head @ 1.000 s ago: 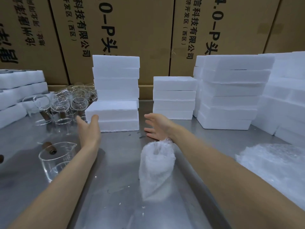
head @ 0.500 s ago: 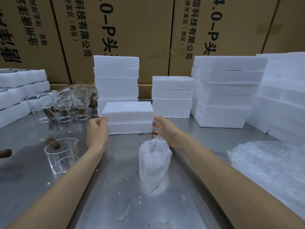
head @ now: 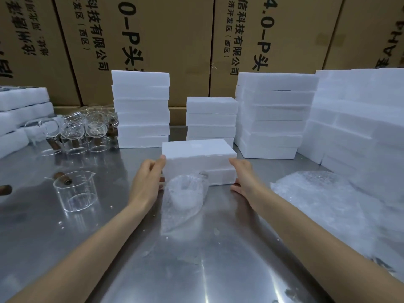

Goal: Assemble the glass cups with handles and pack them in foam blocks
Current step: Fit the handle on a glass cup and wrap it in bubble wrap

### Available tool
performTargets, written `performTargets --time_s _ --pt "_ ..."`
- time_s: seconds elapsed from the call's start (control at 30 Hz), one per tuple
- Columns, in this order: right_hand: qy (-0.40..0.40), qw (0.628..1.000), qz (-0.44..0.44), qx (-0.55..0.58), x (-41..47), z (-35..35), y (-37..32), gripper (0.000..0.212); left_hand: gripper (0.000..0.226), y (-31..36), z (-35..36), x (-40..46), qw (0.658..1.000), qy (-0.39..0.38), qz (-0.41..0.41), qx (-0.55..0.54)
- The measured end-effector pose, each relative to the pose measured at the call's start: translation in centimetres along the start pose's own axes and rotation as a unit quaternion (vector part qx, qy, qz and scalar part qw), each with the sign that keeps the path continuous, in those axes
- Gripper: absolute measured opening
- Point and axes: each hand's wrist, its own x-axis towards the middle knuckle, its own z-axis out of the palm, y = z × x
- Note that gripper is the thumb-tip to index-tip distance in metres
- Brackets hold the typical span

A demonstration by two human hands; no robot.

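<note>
A white foam block (head: 197,159), made of two halves stacked, lies on the steel table (head: 196,270) in the middle. My left hand (head: 146,180) grips its left end, thumb on the top edge. At the right end my right hand (head: 244,176) holds it the same way. Just in front of the block stands a cup wrapped in bubble wrap (head: 182,200). To the left a bare glass cup (head: 75,191) with a wooden handle stands alone. Several more glass cups (head: 74,132) crowd the back left.
Stacks of foam blocks (head: 141,110) (head: 211,117) (head: 273,114) line the back, with more at the right (head: 360,119) and left (head: 21,110). A bubble wrap pile (head: 328,200) lies at right. A loose wooden handle (head: 5,190) is at the left edge. Cardboard cartons (head: 153,40) form the back wall.
Both hands closed on the ends of the foam block and slid it to the right and toward me, up behind the wrapped cup.
</note>
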Motion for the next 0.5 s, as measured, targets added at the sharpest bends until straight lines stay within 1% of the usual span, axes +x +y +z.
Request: performTargets --time_s 0.1,0.2,0.27,0.3,0.37,0.4,0.43,0.5 --pt "0.026 0.999 -0.006 -0.019 -1.2 -0.8 0.3 0.024 0.053 0.6 0.2 -1.2 0.998 0.003 0.046 0.044" --pt "0.045 0.999 -0.004 -0.026 -2.1 -1.3 0.6 0.027 0.057 1.2 0.1 -1.9 0.992 -0.004 0.091 0.081" --pt "0.096 0.993 -0.032 -0.061 -2.2 -1.4 0.8 0.032 0.074 1.5 0.0 -2.0 0.991 -0.005 0.107 0.084" --pt "0.132 0.984 -0.078 -0.091 -2.2 -1.4 0.9 0.035 0.080 1.5 -0.1 -1.7 0.992 -0.001 0.106 0.074" --pt "0.177 0.948 -0.229 -0.133 -2.9 -1.2 0.9 0.036 0.085 1.4 -0.3 -1.1 0.995 -0.008 0.091 0.031" --pt "0.169 0.927 -0.302 -0.145 -3.5 -1.0 0.7 0.033 0.088 1.4 -0.4 -0.9 0.996 -0.032 0.082 0.014" --pt "0.142 0.911 -0.353 -0.159 -4.1 -0.7 0.5 0.033 0.096 1.5 -0.4 -0.9 0.995 -0.067 0.076 0.003" --pt "0.059 0.884 -0.412 -0.214 -5.1 0.2 0.4 0.036 0.123 1.5 -0.1 -0.9 0.988 -0.136 0.069 -0.004"
